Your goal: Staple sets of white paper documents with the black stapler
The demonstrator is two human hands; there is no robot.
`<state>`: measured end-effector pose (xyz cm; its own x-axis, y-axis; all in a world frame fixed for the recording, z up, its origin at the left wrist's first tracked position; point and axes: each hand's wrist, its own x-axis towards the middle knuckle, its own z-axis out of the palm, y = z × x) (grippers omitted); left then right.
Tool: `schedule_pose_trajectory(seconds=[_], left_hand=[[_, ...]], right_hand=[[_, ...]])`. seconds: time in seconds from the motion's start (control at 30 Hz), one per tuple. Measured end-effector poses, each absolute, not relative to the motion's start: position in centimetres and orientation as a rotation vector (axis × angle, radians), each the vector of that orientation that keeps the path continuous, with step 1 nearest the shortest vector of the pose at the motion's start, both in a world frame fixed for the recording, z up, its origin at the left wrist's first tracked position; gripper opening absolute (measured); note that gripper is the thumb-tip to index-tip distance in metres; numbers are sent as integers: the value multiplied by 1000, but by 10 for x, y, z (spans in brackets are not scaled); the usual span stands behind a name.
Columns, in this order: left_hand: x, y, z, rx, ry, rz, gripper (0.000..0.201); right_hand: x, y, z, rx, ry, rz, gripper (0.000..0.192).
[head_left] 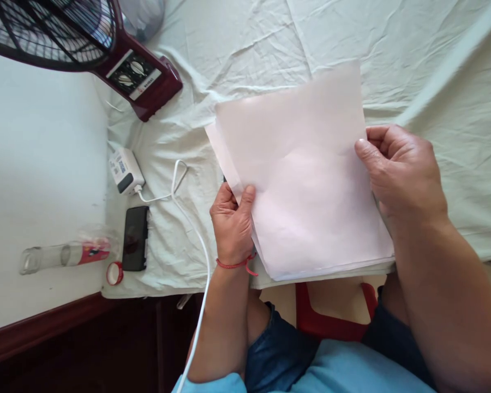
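No wording can be read with certainty. The control panel of the dark red fan base (137, 76) carries a small brand mark beside its two dials, too blurred to make out. The white charger block (125, 171) has a label with tiny print and what looks like a code square, unreadable. The red label on the plastic bottle (90, 251) shows only blurred marks.

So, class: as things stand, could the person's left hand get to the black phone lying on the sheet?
Probably yes. The left hand grips the pink paper, so it must let go first. The phone lies just to its left, with only a white cable between.
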<state>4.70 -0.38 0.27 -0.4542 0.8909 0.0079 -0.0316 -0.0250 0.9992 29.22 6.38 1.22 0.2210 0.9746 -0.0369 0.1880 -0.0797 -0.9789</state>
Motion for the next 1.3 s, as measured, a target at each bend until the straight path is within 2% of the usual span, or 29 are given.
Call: schedule_pose_trajectory(seconds=[0.2, 1.17, 1.3], left_hand=[[47, -4, 2, 967, 1495, 1542, 33], [47, -5, 0, 950, 1497, 1470, 32], [47, -5, 1, 951, 1488, 1478, 33]], right_hand=[[293, 62, 19, -1567, -1256, 906, 16], [288, 59, 21, -1483, -1249, 953, 13], [289, 61, 21, -1573, -1316, 839, 10]])
